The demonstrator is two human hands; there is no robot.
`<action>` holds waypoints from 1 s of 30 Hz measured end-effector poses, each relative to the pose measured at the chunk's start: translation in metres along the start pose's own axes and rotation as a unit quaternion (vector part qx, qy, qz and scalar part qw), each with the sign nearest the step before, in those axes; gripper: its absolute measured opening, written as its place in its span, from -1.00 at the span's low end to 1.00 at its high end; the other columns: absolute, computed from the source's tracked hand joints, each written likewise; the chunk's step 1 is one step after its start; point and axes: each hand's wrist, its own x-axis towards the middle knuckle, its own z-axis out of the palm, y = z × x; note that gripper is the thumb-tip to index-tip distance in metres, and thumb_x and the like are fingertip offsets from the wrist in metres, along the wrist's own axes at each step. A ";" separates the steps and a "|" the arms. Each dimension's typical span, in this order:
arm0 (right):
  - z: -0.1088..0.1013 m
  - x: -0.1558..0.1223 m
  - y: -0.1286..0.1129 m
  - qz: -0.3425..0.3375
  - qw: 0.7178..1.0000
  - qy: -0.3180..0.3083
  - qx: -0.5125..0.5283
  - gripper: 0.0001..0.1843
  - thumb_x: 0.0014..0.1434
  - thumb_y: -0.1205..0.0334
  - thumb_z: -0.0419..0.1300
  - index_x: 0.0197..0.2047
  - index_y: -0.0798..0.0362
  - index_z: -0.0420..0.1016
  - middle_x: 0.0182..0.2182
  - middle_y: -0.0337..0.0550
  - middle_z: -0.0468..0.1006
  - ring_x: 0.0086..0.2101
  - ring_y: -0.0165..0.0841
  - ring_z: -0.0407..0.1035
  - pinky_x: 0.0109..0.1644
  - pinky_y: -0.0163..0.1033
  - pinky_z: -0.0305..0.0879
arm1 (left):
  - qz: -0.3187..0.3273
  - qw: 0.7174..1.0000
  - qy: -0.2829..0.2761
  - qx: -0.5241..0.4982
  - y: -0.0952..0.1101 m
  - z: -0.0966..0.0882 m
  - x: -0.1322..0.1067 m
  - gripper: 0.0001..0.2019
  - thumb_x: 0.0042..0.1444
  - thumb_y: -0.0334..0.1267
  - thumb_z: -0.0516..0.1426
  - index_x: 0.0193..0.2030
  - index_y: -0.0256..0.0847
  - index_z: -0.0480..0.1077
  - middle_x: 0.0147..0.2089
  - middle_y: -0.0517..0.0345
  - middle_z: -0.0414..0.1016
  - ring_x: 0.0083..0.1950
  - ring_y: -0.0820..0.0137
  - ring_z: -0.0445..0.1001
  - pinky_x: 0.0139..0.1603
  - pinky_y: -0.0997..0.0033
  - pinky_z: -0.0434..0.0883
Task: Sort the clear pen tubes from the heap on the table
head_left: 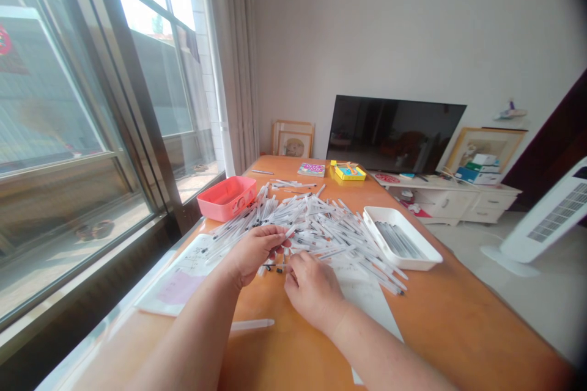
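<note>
A large heap of clear-barrelled pens [330, 226] and pen parts spreads over the wooden table. My left hand [259, 248] is closed at the near side of the heap, with a whitish pen [290, 232] pinched between thumb and fingers. Close beside it, my right hand [314, 287] has its fingers curled in; whatever they hold is hidden. Small black caps [275, 269] lie just in front of the heap, between the two hands. One translucent pen barrel [252, 324] rests apart on the table, next to my left forearm.
A pink basket [227, 198] stands left of the heap. On the right, a white tray [403, 238] holds several greyish sticks. Papers [178, 281] lie under the left side. A small book [311, 169] and yellow box [349, 172] sit at the far end. A window flanks the table.
</note>
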 end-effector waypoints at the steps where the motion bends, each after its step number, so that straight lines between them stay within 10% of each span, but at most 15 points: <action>1: 0.000 0.000 -0.001 -0.010 1.000 0.001 -0.002 -0.85 0.17 0.36 0.13 -0.21 -0.01 0.49 -0.23 -0.12 0.52 -0.20 -0.24 0.42 -0.19 -0.21 0.22 | -0.001 1.000 0.002 0.001 0.000 0.000 0.000 -0.76 0.03 -0.13 0.28 -0.28 -0.30 0.55 -0.30 0.05 0.54 -0.45 0.51 0.27 -0.42 0.48 0.19; 23: 0.006 -0.003 -0.010 -0.108 0.993 -0.047 0.022 -0.83 0.27 0.19 0.15 -0.29 -0.02 0.57 -0.23 -0.14 0.56 -0.24 -0.28 0.44 -0.18 -0.23 0.29 | -0.003 1.000 0.012 0.002 0.004 0.003 -0.003 -0.74 -0.01 -0.10 0.30 -0.34 -0.28 0.52 -0.33 0.07 0.55 -0.47 0.49 0.28 -0.42 0.45 0.19; 30: -0.003 -0.001 0.000 -0.038 0.994 -0.016 0.101 -0.93 0.12 0.36 0.20 -0.34 0.01 0.48 -0.34 -0.18 0.55 -0.33 -0.32 0.43 -0.25 -0.28 0.26 | 0.007 1.000 0.004 0.010 -0.001 0.001 0.000 -0.74 0.02 -0.09 0.29 -0.30 -0.27 0.54 -0.31 0.06 0.55 -0.46 0.50 0.28 -0.42 0.47 0.19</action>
